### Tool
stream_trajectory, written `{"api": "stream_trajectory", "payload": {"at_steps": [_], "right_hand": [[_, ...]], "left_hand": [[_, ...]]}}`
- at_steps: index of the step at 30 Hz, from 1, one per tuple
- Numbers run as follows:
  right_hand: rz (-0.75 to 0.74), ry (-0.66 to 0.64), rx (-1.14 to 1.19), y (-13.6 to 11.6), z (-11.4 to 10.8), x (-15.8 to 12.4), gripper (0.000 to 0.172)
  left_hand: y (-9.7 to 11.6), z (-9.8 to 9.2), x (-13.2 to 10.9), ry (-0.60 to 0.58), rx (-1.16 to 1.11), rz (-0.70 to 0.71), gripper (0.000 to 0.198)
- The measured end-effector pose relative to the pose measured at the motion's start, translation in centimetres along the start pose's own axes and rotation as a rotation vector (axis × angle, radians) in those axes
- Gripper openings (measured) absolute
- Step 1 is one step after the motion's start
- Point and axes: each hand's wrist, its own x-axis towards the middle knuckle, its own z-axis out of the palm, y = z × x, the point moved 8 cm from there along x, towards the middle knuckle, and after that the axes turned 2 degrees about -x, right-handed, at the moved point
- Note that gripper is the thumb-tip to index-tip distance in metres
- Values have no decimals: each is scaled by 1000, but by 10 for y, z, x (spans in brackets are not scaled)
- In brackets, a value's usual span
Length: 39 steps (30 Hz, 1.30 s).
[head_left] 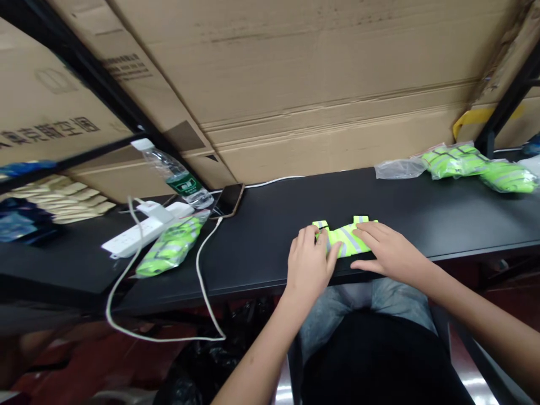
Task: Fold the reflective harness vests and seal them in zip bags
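Observation:
A folded neon-yellow reflective vest (346, 241) with silver-grey stripes lies flat on the black table, near its front edge. On its left end rests my left hand (309, 260), fingers bent over the fabric and thumb spread apart from them. My right hand (382, 246) lies over the right end, fingers stretched across the cloth and thumb held out at the front. Both hands are open and touch the vest from above, covering its two ends. Two short tabs of the vest stick up along its far side.
Bagged neon-yellow vests (458, 160) and a clear plastic bag (400, 167) lie at the back right. To the left are another bagged vest (172, 244), a power strip (145, 230), a water bottle (181, 179), a phone (230, 199) and a looping white cable (201, 264). Cardboard (320, 73) stands behind.

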Motion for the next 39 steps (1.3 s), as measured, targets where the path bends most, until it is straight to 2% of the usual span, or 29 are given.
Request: {"api": "stream_trajectory", "payload": {"at_steps": [3, 6, 8, 11, 13, 17, 21, 26, 29, 35, 39], "right_hand": [[-6, -1, -56, -6, -2, -12, 45], [-13, -7, -50, 0, -7, -9, 48], [41, -59, 13, 15, -9, 4, 48], [147, -195, 127, 44, 0, 31, 48], [177, -253, 125, 60, 12, 48, 49], [206, -234, 76, 74, 33, 66, 43], [144, -216, 99, 54, 38, 62, 46], [-40, -246, -31, 16, 38, 54, 68], [-61, -288, -112, 13, 43, 52, 66], [-124, -322, -132, 12, 45, 49, 72], [-113, -311, -127, 16, 32, 38, 65]], "left_hand": [[11, -4, -15, -23, -123, 115, 54], [9, -10, -15, -38, -180, 158, 41], [4, -9, -2, -77, -242, 166, 34], [-12, 7, 31, -211, -324, 75, 36], [-24, 22, 50, -276, -316, -13, 42], [-38, 46, 67, -300, -254, -130, 41], [-41, 55, 65, -303, -228, -201, 37], [-42, 51, 59, -272, -214, -289, 33], [-44, 45, 50, -241, -193, -312, 29], [-45, 35, 29, -241, -265, -203, 25], [-39, 30, 36, -247, -339, -116, 29]]}}
